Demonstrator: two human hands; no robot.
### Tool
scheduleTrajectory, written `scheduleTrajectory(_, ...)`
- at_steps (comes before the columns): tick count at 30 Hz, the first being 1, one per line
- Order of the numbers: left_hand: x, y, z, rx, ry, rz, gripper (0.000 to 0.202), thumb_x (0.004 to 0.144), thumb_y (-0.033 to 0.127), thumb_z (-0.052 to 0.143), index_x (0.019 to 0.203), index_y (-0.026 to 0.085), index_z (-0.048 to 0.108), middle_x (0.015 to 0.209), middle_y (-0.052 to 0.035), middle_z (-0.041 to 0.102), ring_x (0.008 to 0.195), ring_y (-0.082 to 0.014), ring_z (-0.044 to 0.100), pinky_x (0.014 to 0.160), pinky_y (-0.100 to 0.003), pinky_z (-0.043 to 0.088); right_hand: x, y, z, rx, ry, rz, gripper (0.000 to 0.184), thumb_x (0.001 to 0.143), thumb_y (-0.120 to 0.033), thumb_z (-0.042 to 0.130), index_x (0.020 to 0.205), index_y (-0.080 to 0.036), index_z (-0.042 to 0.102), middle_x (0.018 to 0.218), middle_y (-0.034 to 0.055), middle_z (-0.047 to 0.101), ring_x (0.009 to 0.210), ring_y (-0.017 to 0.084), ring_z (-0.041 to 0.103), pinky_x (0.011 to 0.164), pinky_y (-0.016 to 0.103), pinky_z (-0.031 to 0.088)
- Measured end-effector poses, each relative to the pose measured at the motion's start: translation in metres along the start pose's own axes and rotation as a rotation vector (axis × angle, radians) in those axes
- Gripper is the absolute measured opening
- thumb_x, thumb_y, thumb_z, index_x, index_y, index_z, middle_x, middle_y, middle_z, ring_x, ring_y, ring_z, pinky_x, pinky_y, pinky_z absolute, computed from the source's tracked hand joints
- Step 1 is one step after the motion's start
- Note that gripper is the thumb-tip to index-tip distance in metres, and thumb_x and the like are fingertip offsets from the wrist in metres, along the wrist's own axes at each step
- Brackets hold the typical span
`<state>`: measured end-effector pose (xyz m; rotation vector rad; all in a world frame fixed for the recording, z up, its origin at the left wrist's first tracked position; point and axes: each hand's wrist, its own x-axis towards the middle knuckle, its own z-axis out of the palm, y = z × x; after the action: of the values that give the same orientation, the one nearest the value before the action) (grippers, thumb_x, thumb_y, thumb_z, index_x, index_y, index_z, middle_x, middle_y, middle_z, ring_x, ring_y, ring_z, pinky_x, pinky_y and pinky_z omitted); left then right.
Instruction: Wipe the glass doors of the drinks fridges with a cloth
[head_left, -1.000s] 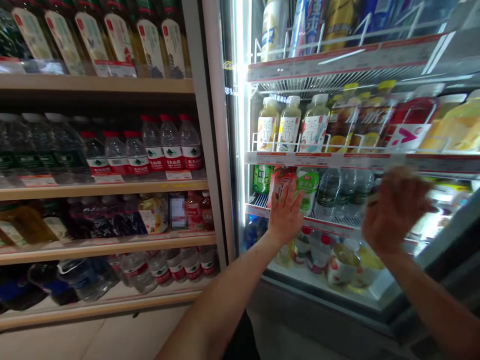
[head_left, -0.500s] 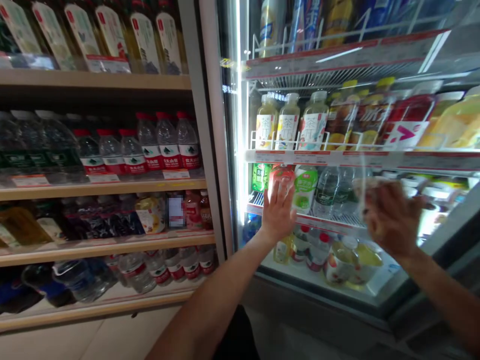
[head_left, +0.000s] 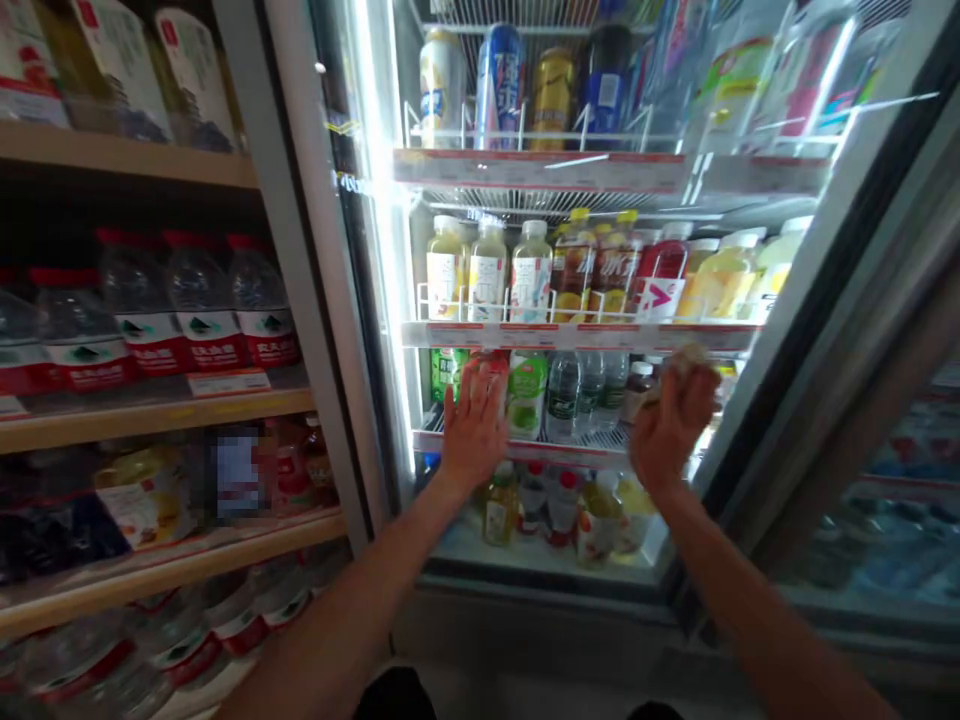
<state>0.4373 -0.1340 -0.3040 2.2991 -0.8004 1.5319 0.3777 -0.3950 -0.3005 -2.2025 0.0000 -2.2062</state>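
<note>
My left hand [head_left: 474, 428] lies flat with fingers stretched up against the fridge's glass door [head_left: 517, 520], in front of a red-labelled bottle and beside a green-labelled bottle [head_left: 527, 392]. My right hand [head_left: 667, 435] is closed around a crumpled light-coloured cloth [head_left: 686, 358] and presses it towards the same glass, below the middle shelf edge. Blur hides part of the cloth and the fingertips. Clear water bottles [head_left: 564, 395] stand behind the glass between my two hands.
Lit fridge shelves hold cans [head_left: 499, 85] above and bottled tea [head_left: 531, 270] in the middle. A door frame [head_left: 806, 300] slopes at the right. To the left, an open wooden shelf [head_left: 172, 415] carries red-capped water bottles [head_left: 199, 300].
The view has swung to the right and shows more of the fridge. My left hand stays over the red-labelled bottle. My right hand has turned more upright, still with the cloth.
</note>
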Motion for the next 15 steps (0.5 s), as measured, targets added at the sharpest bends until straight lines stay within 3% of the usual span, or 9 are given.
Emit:
scheduleTrajectory(3, -0.002, 0.002, -0.001, 0.01, -0.007, -0.02, 0.071, 0.084, 0.026, 0.049, 0.145, 0.017, 0.014, 0.148, -0.0125, 0.029, 0.141, -0.0258, 0.007, 0.112, -0.051, 0.016, -0.01, -0.008, -0.001, 0.084, -0.281, -0.377, 0.063, 0.086, -0.015, 0.043, 0.143, -0.032, 0.024, 0.146, 0.0036, 0.033, 0.137, 0.024, 0.025, 0.109, 0.05, 0.024)
scheduleTrajectory(5, -0.004, 0.002, -0.002, 0.017, -0.016, 0.003, 0.069, 0.086, 0.027, 0.048, 0.145, 0.018, 0.014, 0.148, -0.0118, 0.03, 0.141, -0.0249, 0.011, 0.112, -0.05, 0.016, -0.006, -0.002, -0.001, 0.064, -0.228, -0.332, 0.062, 0.086, -0.015, 0.043, 0.142, -0.033, 0.026, 0.146, 0.0031, 0.032, 0.136, 0.026, 0.028, 0.108, 0.053, 0.024)
scheduleTrajectory(8, -0.007, 0.001, -0.002, 0.01, -0.022, 0.015, 0.069, 0.085, 0.027, 0.048, 0.145, 0.018, 0.015, 0.148, -0.0123, 0.03, 0.14, -0.0255, 0.012, 0.112, -0.05, 0.017, 0.005, 0.005, 0.002, -0.016, 0.079, 0.014, 0.058, 0.085, -0.017, 0.04, 0.142, -0.025, 0.03, 0.151, 0.0085, 0.019, 0.138, 0.033, 0.02, 0.102, 0.059, 0.027)
scheduleTrajectory(9, -0.008, 0.001, -0.002, 0.004, -0.024, 0.007, 0.07, 0.085, 0.026, 0.048, 0.145, 0.017, 0.015, 0.148, -0.0124, 0.029, 0.141, -0.0261, 0.01, 0.111, -0.05, 0.018, 0.005, 0.004, 0.003, -0.019, 0.102, 0.044, 0.058, 0.085, -0.017, 0.04, 0.142, -0.024, 0.029, 0.151, 0.0088, 0.017, 0.138, 0.033, 0.018, 0.102, 0.058, 0.028)
scheduleTrajectory(13, -0.009, 0.001, -0.003, -0.003, -0.015, -0.02, 0.068, 0.085, 0.026, 0.047, 0.145, 0.018, 0.016, 0.148, -0.012, 0.029, 0.141, -0.0255, 0.009, 0.111, -0.05, 0.018, -0.002, -0.007, 0.003, 0.087, -0.219, -0.319, 0.06, 0.086, -0.016, 0.042, 0.142, -0.031, 0.028, 0.147, 0.004, 0.031, 0.136, 0.027, 0.028, 0.107, 0.051, 0.027)
scheduleTrajectory(15, -0.009, 0.002, -0.004, 0.002, -0.014, -0.024, 0.066, 0.086, 0.027, 0.047, 0.144, 0.018, 0.018, 0.147, -0.0125, 0.031, 0.141, -0.0246, 0.011, 0.112, -0.05, 0.018, 0.003, -0.003, 0.003, 0.085, -0.182, -0.306, 0.057, 0.085, -0.017, 0.043, 0.14, -0.029, 0.033, 0.147, 0.0054, 0.031, 0.135, 0.03, 0.029, 0.106, 0.053, 0.026)
